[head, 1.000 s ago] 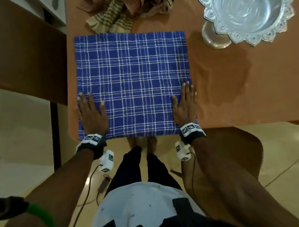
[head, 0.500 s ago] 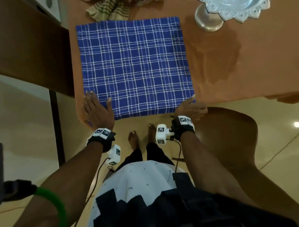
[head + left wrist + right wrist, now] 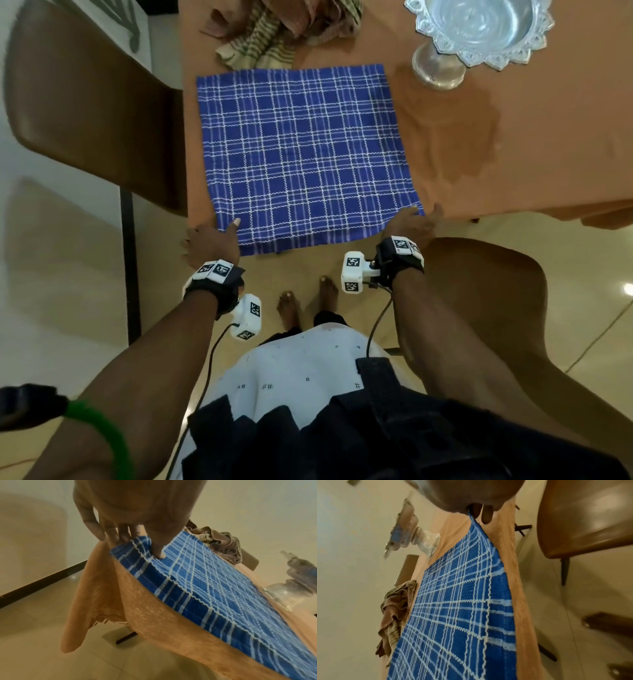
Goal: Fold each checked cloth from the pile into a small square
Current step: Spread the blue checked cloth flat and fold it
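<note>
A blue checked cloth lies spread flat on the orange-covered table, its near edge hanging a little over the table's front edge. My left hand pinches the near left corner: in the left wrist view the thumb lies on top of the cloth and the fingers curl under the corner. My right hand holds the near right corner, where the right wrist view shows fingers at the tip of the cloth. A pile of crumpled brown and striped cloths lies just behind the blue one.
A silver footed bowl stands at the back right of the table. A brown chair is at the table's left side, another brown chair stands to my right. My bare feet are on the tiled floor below the edge.
Both hands slid back from lying flat on the cloth to its near corners and now pinch them. The cloth still lies flat.
</note>
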The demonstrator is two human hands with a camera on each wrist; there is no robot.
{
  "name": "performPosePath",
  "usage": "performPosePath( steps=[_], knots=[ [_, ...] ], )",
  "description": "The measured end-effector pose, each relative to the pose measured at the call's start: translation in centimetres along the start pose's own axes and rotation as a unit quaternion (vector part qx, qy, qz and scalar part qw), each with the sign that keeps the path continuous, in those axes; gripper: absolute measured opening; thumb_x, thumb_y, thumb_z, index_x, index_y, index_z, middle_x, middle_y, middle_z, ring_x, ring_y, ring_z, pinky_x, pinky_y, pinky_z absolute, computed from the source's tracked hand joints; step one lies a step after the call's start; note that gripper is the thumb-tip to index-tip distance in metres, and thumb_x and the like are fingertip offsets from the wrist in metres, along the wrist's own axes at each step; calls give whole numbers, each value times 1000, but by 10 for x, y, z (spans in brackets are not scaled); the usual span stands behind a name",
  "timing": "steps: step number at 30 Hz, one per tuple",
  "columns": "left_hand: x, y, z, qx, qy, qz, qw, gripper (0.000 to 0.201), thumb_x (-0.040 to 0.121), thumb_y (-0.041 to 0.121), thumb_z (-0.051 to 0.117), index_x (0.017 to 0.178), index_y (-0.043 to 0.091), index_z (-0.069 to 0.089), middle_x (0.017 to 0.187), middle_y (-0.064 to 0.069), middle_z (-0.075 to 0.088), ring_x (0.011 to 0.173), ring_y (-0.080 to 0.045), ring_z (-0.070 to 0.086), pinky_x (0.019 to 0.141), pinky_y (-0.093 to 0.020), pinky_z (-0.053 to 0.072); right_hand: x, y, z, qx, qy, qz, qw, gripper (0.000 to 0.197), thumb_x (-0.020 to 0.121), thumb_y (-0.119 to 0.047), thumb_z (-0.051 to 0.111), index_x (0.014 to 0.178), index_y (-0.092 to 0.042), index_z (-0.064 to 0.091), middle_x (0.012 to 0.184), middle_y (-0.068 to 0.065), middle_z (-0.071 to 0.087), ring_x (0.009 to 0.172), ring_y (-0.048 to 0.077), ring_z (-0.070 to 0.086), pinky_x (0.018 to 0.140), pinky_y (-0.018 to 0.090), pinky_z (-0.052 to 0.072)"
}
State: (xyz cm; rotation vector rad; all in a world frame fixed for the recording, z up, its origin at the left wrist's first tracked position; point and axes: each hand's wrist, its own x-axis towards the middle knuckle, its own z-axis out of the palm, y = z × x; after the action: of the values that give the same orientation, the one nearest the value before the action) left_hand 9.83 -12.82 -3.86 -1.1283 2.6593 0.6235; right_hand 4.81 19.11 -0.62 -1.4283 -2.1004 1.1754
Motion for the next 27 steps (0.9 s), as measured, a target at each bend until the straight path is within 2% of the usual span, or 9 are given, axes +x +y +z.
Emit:
performPosePath(
  steps=[3, 6, 10, 12, 15, 17, 20, 24, 27],
  knots=[
    [1, -3, -5, -34, -21, 15, 999, 53, 89, 53, 65, 103, 2, 63, 104, -19, 67, 90, -40, 63, 74, -43, 51, -1, -11, -2, 1, 1, -86, 996, 30, 97, -10, 52, 123, -8, 66, 110, 18, 71, 96, 33, 65, 79, 36, 48],
    [-4, -5, -11, -108, -24, 14, 994, 56, 84, 39, 77, 112, -3, 55, 104, -18, 66, 92, -36, 65, 69, -35, 49, 4, -24, 2, 19, -17, -84, 996, 17, 93, -9, 59, 100, -2, 74, 98, 17, 72, 89, 30, 66, 73, 29, 45],
    [17, 0, -34, -289, -27, 13, 957, 43, 79, 28, 83, 104, 3, 59, 98, -13, 68, 73, -23, 66, 49, -11, 46, 14, -50, 12, 11, -103, -40, 994, 24, 93, -7, 56, 114, -2, 66, 105, 14, 67, 92, 28, 63, 75, 30, 47],
    [35, 7, -51, -368, -99, 6, 925, 34, 75, 29, 85, 95, 8, 67, 100, -17, 72, 65, -15, 67, 56, -18, 54, 19, -60, 14, -41, -137, -72, 987, 27, 89, -1, 52, 113, 2, 64, 107, 17, 66, 95, 33, 62, 74, 33, 43],
    [52, 26, -82, -433, -246, 10, 867, 30, 71, 21, 80, 97, 9, 70, 112, -15, 70, 85, -12, 70, 86, -22, 56, 30, -76, 15, -97, -154, -141, 973, 22, 92, -1, 54, 111, 5, 62, 116, 22, 65, 108, 34, 60, 84, 37, 42],
    [61, 40, -100, -369, -296, 78, 878, 27, 79, 9, 76, 106, 8, 71, 117, -11, 68, 102, -20, 67, 97, -18, 48, 40, -86, 21, -113, -155, -174, 966, 22, 96, -8, 55, 112, 3, 64, 115, 20, 66, 107, 32, 61, 82, 33, 42],
    [85, 56, -108, -240, -292, 117, 918, 43, 76, 0, 80, 117, 5, 69, 121, -9, 66, 91, -11, 65, 73, -16, 50, 55, -104, 34, -113, -162, -226, 954, 22, 94, -12, 56, 107, 1, 68, 106, 21, 69, 98, 35, 64, 76, 32, 42],
    [105, 73, -109, -162, -162, 149, 962, 36, 86, 40, 73, 111, 13, 73, 102, -6, 72, 88, -19, 67, 77, -32, 52, 77, -119, 60, -138, -159, -312, 927, 18, 90, -12, 56, 101, -4, 67, 102, 22, 61, 97, 38, 57, 81, 40, 44],
    [121, 89, -105, -174, -105, 151, 967, 36, 94, 43, 62, 110, 12, 71, 88, 1, 68, 73, -5, 59, 64, -19, 39, 94, -137, 81, -136, -173, -334, 916, 19, 92, -13, 50, 104, -4, 62, 103, 20, 60, 96, 37, 56, 80, 40, 44]
  ],
)
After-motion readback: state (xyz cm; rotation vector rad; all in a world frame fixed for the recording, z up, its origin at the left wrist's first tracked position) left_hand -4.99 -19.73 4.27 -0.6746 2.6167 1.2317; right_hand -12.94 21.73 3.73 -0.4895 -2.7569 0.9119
